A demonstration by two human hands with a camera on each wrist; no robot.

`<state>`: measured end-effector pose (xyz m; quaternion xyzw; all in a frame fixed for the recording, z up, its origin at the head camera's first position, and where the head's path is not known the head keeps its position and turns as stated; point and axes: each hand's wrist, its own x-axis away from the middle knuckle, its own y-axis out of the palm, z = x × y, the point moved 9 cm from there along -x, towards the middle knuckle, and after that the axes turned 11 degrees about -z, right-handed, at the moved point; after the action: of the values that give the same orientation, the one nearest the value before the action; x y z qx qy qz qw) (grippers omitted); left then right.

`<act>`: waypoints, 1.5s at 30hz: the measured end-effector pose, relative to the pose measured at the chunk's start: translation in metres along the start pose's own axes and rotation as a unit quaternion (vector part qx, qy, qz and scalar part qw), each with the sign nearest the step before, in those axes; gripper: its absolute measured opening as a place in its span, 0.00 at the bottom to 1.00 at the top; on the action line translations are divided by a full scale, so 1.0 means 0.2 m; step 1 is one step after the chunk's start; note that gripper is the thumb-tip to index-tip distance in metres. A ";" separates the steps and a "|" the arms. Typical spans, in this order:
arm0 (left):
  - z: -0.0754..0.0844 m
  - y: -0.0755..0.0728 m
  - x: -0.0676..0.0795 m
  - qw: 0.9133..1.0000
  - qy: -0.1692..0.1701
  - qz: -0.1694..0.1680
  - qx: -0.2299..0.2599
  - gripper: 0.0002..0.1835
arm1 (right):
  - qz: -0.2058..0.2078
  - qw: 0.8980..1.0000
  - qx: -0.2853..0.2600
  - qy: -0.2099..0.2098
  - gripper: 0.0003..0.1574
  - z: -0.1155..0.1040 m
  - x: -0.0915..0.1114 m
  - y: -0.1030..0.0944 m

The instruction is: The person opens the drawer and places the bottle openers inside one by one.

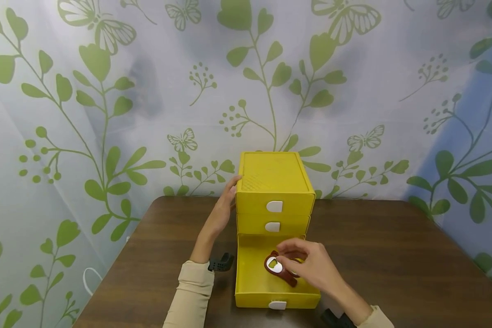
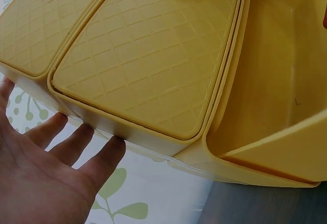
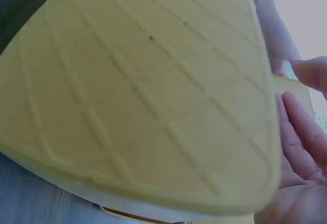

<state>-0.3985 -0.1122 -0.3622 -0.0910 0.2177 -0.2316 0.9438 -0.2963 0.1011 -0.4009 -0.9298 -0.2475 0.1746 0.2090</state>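
A yellow drawer unit (image 1: 275, 171) stands on the table, its bottom drawer (image 1: 250, 284) pulled out. Inside that drawer lies a dark red thing (image 1: 288, 277) with a white oval end that has a hole, like a bottle opener. Part of a second pale rounded shape shows beneath my right hand (image 1: 311, 266). That hand is over the drawer, thumb and fingertips close to the red thing; in the right wrist view they stand apart with no object visible between them. My left hand (image 2: 56, 168) touches the unit's left side with extended fingertips.
Two upper drawers (image 1: 252, 224) with white pull tabs are closed. Brown tabletop (image 1: 377, 246) surrounds the unit. A leaf-patterned cloth (image 1: 213, 91) hangs close behind the table. A white cord (image 1: 86, 280) curves beside the left edge.
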 end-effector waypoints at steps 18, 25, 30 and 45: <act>0.01 0.00 0.01 1.000 -0.009 0.006 -0.004 0.30 | 0.001 0.994 0.014 -0.104 0.08 -0.12 0.18 0.04; 0.00 0.00 0.01 1.000 -0.006 0.005 -0.002 0.30 | -0.012 0.994 0.027 -0.108 0.07 -0.11 0.24 0.08; 0.00 0.00 0.01 1.000 -0.010 0.005 -0.007 0.30 | -0.008 0.987 0.058 -0.152 0.07 -0.11 0.29 0.10; -0.01 0.00 0.01 1.000 -0.014 0.007 -0.006 0.31 | 0.015 0.960 0.152 -0.233 0.12 -0.13 0.36 0.15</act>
<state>-0.3987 -0.1128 -0.3647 -0.0983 0.2061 -0.2221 0.9479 -0.2142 0.1078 -0.4096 -0.8244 -0.2458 0.4252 0.2813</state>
